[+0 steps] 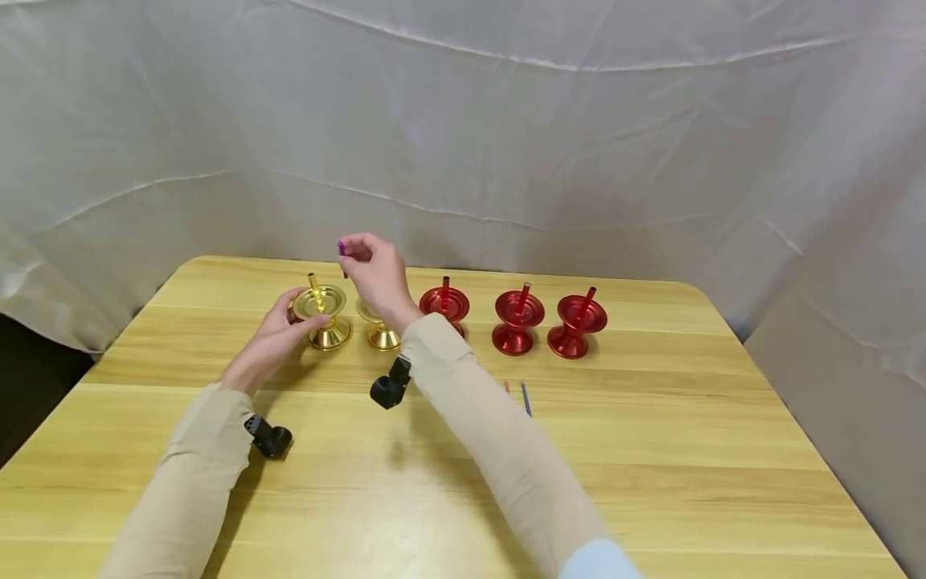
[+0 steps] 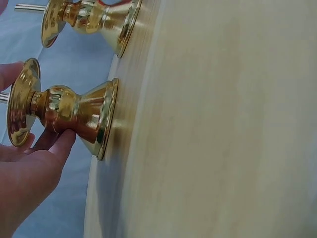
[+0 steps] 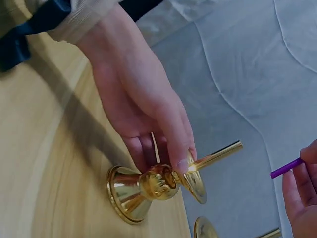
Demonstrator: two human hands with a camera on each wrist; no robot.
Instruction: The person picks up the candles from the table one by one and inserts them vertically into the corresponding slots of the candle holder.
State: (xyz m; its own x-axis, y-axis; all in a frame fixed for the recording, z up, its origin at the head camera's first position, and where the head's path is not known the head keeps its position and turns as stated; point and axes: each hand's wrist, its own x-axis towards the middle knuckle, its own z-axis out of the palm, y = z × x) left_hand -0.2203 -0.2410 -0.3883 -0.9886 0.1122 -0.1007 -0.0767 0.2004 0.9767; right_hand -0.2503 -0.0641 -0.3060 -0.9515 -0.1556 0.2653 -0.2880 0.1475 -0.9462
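Observation:
My left hand grips a gold candle holder at the left end of a row, thumb at the dish rim and fingers around the stem. The holder stands upright with its base on the table, and an upright metal tube rises from its dish. Above and to the right, my right hand pinches a thin purple stick between thumb and fingers. The stick is held in the air, higher than the tube. A second gold holder stands just right of the first, partly hidden by my right hand.
Three red candle holders, one at the left, one in the middle and one at the right, continue the row. A thin blue stick and a reddish one lie nearer, partly behind my right sleeve. A pale curtain hangs behind the wooden table.

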